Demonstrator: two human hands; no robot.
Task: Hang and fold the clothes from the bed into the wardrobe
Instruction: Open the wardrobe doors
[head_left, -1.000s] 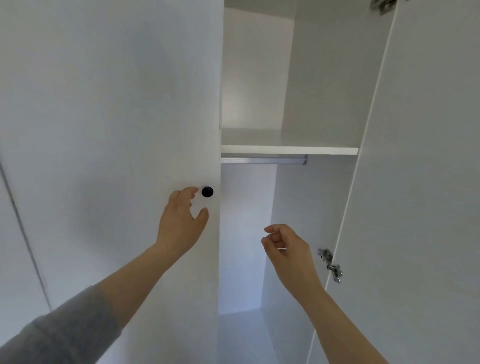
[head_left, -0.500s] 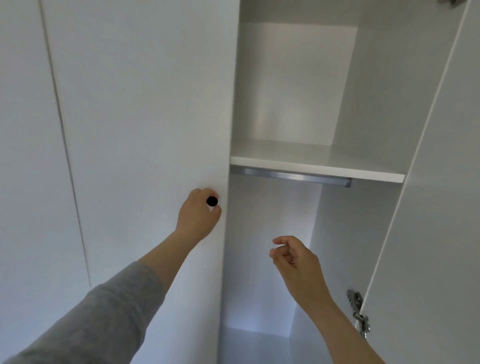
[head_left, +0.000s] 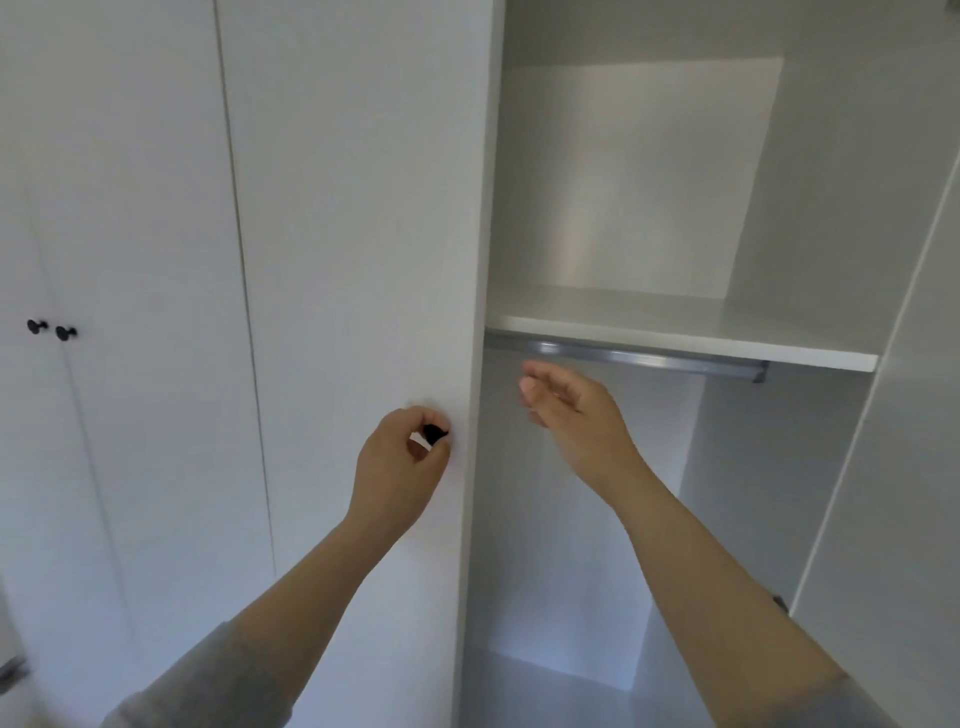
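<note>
I'm seeing left hand (head_left: 397, 467) pinching the black knob (head_left: 435, 432); right hand (head_left: 576, 415) hanging loose, empty, at 3 o'clock; that tiny pinch might be slipping mid-pull.

Left hand (head_left: 400, 467) pinches the black knob (head_left: 434, 431); right hand (head_left: 576, 415) hovers, fingers relaxed.

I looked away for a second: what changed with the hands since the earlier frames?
The left hand, open beside the black knob a second ago, now pinches it. The right hand rose toward the rail, its fingers uncurling. The shelf and the open right door stayed as they were.
</note>
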